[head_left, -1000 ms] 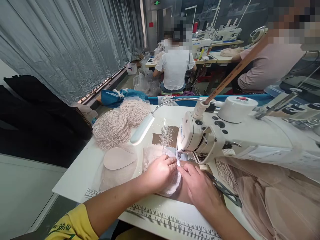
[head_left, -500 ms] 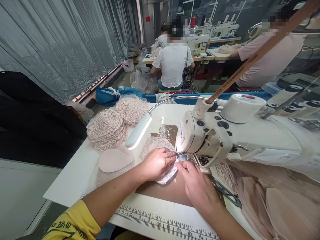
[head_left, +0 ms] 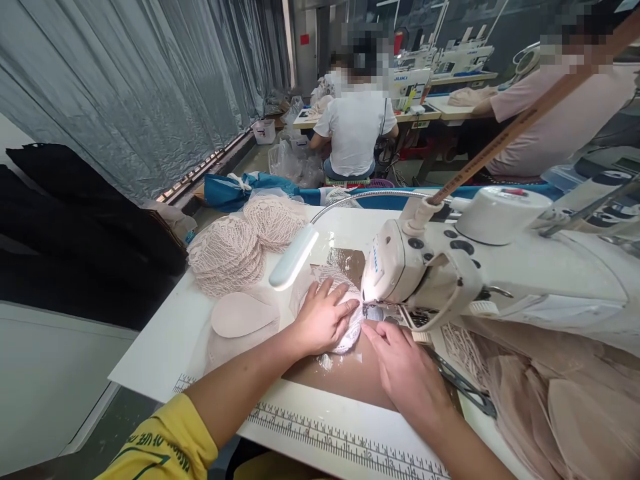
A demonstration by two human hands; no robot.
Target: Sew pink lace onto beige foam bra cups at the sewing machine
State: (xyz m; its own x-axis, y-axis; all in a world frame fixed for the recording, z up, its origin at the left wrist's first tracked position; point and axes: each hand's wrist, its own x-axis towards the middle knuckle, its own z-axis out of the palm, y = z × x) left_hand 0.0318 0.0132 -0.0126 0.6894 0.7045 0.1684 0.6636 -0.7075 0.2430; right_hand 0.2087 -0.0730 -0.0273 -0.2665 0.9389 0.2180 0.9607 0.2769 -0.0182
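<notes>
A white sewing machine (head_left: 480, 267) stands on the white table (head_left: 160, 340). My left hand (head_left: 323, 317) lies flat with spread fingers on a pale lace cup piece (head_left: 350, 337), pressing it down just left of the needle. My right hand (head_left: 405, 363) rests on the table in front of the needle, fingers stretched toward the lace piece's edge at the presser foot. The needle area itself is partly hidden behind the machine head.
A bent-neck lamp (head_left: 295, 257) glows over the work. Stacks of lace cups (head_left: 227, 253) and smooth beige cup pads (head_left: 240, 313) lie at left; beige fabric pieces (head_left: 560, 400) pile at right. Scissors (head_left: 465, 387) lie by my right wrist. Other people sew at tables behind.
The lace piece has fed further back under the needle. My left hand's fingers have spread flat on it, where they were curled before. The right hand stays in front of the needle.
</notes>
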